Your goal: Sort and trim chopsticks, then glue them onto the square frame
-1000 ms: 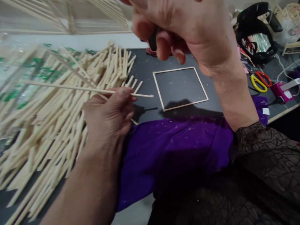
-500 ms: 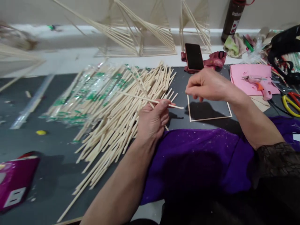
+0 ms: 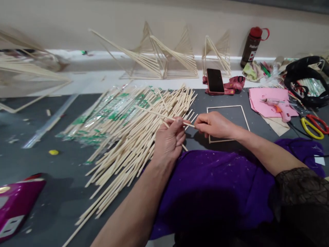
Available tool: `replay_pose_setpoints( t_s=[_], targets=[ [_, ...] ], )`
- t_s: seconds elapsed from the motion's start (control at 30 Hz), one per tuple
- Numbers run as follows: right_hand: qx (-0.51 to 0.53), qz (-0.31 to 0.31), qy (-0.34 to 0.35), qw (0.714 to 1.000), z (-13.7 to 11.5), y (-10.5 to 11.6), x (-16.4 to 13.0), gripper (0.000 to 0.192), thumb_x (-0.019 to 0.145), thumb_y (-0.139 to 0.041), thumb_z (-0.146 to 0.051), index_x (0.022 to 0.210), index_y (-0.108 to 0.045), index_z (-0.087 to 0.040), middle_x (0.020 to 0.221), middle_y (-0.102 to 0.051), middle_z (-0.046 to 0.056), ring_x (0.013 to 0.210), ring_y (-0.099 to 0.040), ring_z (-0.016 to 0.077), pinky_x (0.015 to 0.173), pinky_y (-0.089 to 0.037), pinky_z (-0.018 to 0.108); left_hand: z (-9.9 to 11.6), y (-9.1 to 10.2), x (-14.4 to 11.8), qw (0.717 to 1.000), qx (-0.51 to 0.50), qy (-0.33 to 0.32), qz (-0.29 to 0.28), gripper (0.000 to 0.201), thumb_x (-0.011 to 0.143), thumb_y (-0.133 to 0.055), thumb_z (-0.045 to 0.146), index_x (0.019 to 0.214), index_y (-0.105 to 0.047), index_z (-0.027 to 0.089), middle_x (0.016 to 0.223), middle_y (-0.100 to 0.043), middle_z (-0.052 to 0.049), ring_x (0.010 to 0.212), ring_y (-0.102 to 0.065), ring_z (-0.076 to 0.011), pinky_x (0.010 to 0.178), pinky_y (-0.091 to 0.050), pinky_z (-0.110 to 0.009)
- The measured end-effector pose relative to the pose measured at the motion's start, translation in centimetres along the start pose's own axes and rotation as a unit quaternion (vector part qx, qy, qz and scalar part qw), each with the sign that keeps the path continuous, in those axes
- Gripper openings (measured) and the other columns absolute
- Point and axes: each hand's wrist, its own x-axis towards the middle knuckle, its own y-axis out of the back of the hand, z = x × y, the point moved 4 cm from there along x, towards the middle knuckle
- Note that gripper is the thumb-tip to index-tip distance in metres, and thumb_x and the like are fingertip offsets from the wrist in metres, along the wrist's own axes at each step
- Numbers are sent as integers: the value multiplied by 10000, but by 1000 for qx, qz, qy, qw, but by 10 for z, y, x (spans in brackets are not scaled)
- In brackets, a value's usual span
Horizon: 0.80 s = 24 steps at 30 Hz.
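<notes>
A craft workshop: stick models (image 3: 164, 56), glue gun (image 3: 276, 104), scissors (image 3: 313, 126).

A single camera, worn on the person's head, looked forward and down over a dark work table (image 3: 38, 192). It sat close above the left hand (image 3: 168, 140) and right hand (image 3: 214, 125), which met near the frame's centre. Both forearms entered from the bottom edge. The view reached across the table to the pale back wall (image 3: 77, 17).
</notes>
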Motion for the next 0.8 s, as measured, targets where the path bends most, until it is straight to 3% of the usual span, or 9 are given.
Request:
replay_pose_setpoints(
  t_s=[0.27,0.43,0.57,0.67,0.8],
  targets=[
    [-97,-46,-63,992,-8,-6,-3,257,896,-455,-176,780,-679,-127,633,-622,14,578,-536,93,595,-356,214,4,-7,-10,994,48,-94,22,250,529,-849,235,589,-619,160,571,-680,-6,344,-351,-20,326,-186,-173],
    [-180,-52,-50,981,-9,-9,-3,281,903,-438,-171,867,-710,-116,829,-703,87,716,-558,136,654,-359,245,3,-7,-11,987,86,-137,25,192,555,-823,213,578,-639,166,593,-673,0,442,-456,-47,398,-273,-185],
    [-208,-34,-48,976,-6,-11,-2,283,908,-428,-193,847,-696,-129,796,-686,85,676,-516,136,625,-323,260,3,-5,-11,981,112,-154,24,168,590,-809,224,597,-649,176,619,-673,3,475,-474,-60,427,-308,-205],
    [-183,-30,-54,981,-4,-11,-1,267,896,-434,-173,834,-691,-134,787,-668,69,678,-509,128,639,-331,254,4,-6,-13,980,116,-158,19,168,605,-801,226,600,-639,181,622,-667,6,472,-465,-60,424,-305,-211],
    [-73,-26,-84,993,-4,-8,-2,238,864,-448,-128,808,-680,-130,722,-612,26,627,-489,98,633,-349,237,6,-7,-15,982,100,-158,14,193,602,-811,236,588,-626,183,598,-658,9,419,-396,-40,387,-244,-209]
  ],
)
